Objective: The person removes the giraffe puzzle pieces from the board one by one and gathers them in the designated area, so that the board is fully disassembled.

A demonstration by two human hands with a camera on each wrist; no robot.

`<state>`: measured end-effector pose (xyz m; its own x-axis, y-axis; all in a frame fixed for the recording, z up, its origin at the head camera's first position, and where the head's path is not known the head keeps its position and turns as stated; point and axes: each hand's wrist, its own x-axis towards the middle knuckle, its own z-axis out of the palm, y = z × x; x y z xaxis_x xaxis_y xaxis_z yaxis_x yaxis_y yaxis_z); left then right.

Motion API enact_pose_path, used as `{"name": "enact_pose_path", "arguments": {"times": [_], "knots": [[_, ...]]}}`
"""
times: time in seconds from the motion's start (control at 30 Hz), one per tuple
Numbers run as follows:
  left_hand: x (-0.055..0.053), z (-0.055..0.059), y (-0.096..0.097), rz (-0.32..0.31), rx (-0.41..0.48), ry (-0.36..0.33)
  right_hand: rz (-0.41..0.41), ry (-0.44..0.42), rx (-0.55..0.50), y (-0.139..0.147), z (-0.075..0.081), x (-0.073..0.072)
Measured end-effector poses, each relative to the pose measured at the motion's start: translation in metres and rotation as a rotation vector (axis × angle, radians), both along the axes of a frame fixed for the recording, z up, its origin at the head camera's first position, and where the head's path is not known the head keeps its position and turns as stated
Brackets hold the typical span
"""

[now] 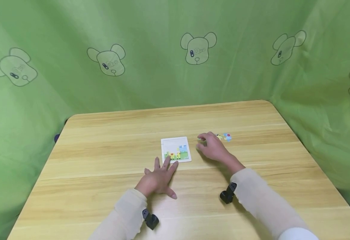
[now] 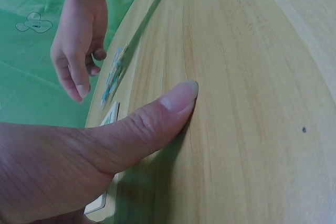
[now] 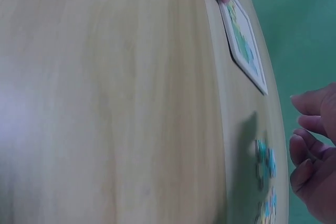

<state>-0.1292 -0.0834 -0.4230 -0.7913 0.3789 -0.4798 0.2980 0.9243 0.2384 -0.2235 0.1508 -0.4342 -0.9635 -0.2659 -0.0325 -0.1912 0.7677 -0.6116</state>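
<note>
A square white puzzle tray (image 1: 171,145) lies on the table, with joined picture pieces (image 1: 183,154) along its bottom and right side. The left hand (image 1: 159,180) has its fingers spread, their tips resting on the tray's near edge. To the right of the tray, the right hand (image 1: 213,148) hovers over the table with loosely bent fingers and nothing visible between them. Loose puzzle pieces (image 1: 227,137) lie beside and partly behind it. In the right wrist view, a blue-green piece (image 3: 265,160) lies below that hand's fingers, apart from them.
The wooden table (image 1: 103,150) has rounded far corners. A green curtain (image 1: 151,66) with mouse-head prints hangs around its back and sides. Black wrist cameras (image 1: 151,220) are strapped over both pale sleeves (image 1: 267,196).
</note>
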Motion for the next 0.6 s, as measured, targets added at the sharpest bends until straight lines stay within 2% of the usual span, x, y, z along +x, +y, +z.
{"name": "enact_pose_path", "arguments": {"times": [0.6], "knots": [[0.000, 0.001, 0.001, -0.016, -0.023, 0.009, 0.166, -0.006, 0.055, -0.029, -0.005, -0.003]]}}
